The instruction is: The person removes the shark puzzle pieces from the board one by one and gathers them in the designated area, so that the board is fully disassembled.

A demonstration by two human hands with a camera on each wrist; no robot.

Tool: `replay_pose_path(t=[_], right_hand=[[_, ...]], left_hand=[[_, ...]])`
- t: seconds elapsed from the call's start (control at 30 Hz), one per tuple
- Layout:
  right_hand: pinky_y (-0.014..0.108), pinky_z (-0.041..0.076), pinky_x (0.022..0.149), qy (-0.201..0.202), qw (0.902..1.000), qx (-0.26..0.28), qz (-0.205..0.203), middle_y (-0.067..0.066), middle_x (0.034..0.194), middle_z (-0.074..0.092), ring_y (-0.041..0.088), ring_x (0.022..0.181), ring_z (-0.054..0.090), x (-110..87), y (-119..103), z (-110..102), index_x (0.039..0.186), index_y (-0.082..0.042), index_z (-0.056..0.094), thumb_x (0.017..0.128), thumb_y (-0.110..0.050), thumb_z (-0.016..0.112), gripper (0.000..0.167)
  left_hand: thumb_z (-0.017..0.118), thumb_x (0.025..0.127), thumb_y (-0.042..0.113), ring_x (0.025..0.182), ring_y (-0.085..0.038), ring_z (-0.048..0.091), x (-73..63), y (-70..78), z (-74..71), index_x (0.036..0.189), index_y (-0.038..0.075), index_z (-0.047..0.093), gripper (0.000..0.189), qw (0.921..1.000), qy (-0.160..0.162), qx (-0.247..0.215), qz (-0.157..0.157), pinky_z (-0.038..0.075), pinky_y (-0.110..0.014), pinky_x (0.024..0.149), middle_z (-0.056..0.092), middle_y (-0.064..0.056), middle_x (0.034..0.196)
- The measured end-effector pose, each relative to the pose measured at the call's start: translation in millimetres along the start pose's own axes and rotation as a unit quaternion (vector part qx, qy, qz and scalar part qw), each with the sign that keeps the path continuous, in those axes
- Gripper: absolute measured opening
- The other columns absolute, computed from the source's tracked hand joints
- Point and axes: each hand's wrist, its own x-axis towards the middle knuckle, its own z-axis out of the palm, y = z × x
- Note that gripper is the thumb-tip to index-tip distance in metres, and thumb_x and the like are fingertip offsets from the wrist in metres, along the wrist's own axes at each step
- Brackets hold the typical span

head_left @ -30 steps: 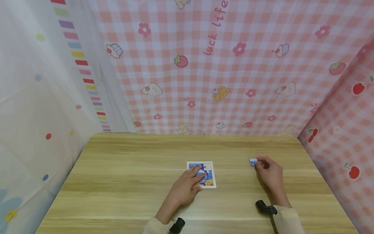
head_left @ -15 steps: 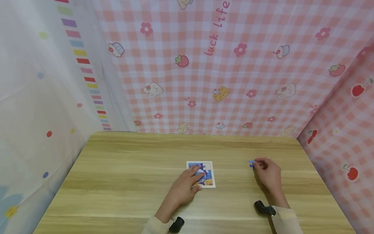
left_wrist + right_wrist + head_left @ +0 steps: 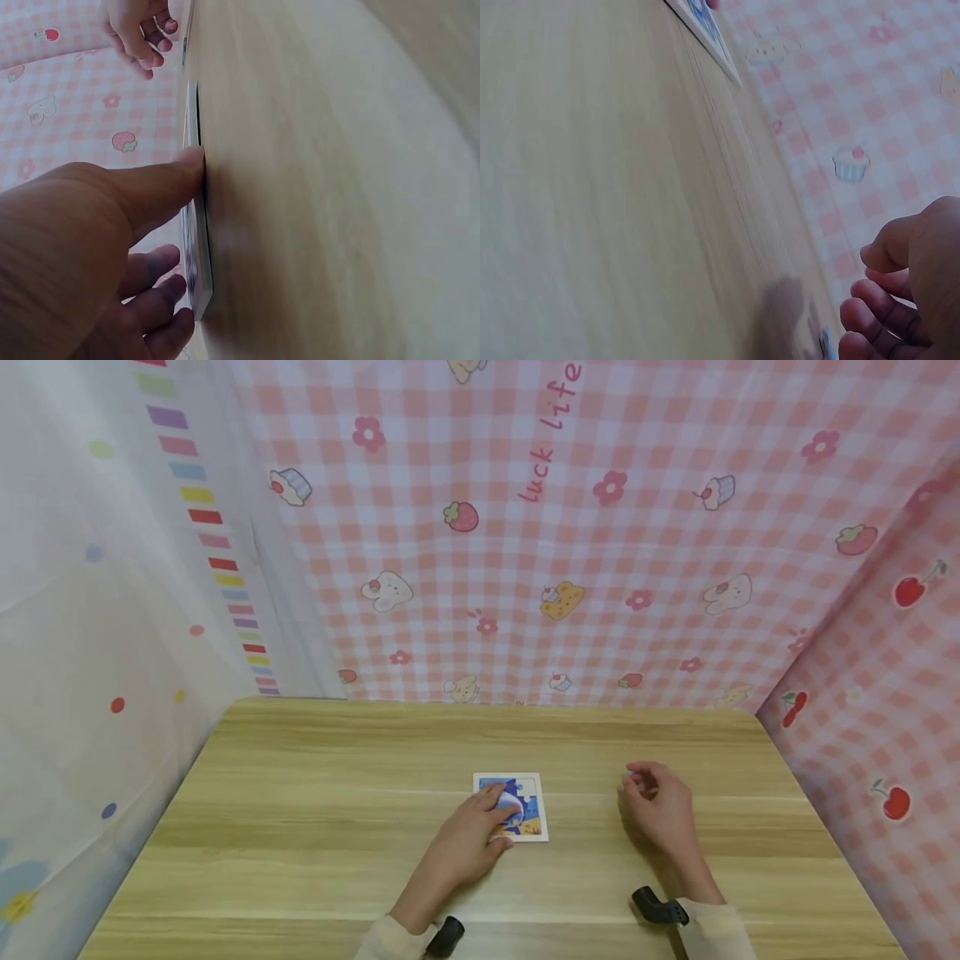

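My left hand [image 3: 465,842] lies across a small white-framed jigsaw puzzle [image 3: 542,837] on the table, fingers over its left part. Its thumb [image 3: 169,184] rests at the near edge of the frame. A cream gap shows in the puzzle's upper right. My right hand [image 3: 662,810] hovers just above the table, to the right of the puzzle, with fingers loosely bent. Close beneath those fingers is a blue puzzle piece [image 3: 826,343], low against the tabletop. From above, the hand covers nearly all of the piece. The wrist views show it slightly apart from the fingertips.
The wooden table [image 3: 360,760] spreads around both hands. A pink checked cloth [image 3: 480,560] hangs behind it, with another at the right. A white dotted curtain [image 3: 112,610] hangs at the left. Black wrist mounts [image 3: 658,906] sit near the sleeves.
My right hand has shifted left and turned slightly. The blue puzzle piece, earlier visible pinched at its fingertips, is now mostly hidden from above. My left hand stays on the puzzle.
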Motion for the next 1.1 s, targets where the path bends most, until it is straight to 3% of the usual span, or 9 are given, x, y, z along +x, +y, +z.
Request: replay_pose_path(t=[0.33,0.7,1.1], right_hand=[[0.017,0.055,0.067,-0.044,0.9976,0.029,-0.046,0.008,0.088,0.071,0.009,0.078,0.063,-6.8,-22,23,0.110,0.001,0.072,0.092,-0.003,0.070,0.019],[0.020,0.055,0.069,-0.089,0.9945,0.036,-0.040,0.003,0.089,0.069,0.013,0.082,0.062,-10.6,-51,47,0.112,-0.002,0.072,0.093,-0.007,0.071,0.020],[0.020,0.055,0.071,-0.137,0.9874,0.059,-0.054,0.003,0.091,0.070,0.012,0.083,0.063,-10.8,-76,77,0.113,-0.003,0.071,0.093,-0.007,0.072,0.021]], left_hand=[[0.064,0.101,0.032,0.156,-0.041,0.025,-5.8,-0.5,-8.8,0.153,0.012,0.050,0.057,0.9993,-0.031,0.010,-0.020,0.026,-0.061,0.126,0.030,-0.019,0.167],[0.048,0.108,0.029,0.159,-0.035,0.020,-13.8,-2.9,-7.4,0.161,0.017,0.036,0.056,0.9953,-0.063,0.073,-0.013,0.022,-0.058,0.129,0.020,-0.014,0.172],[0.052,0.106,0.027,0.158,-0.033,0.025,-14.3,-1.5,-5.4,0.157,0.016,0.043,0.053,0.9953,-0.042,0.087,-0.002,0.027,-0.057,0.127,0.028,-0.014,0.169]])
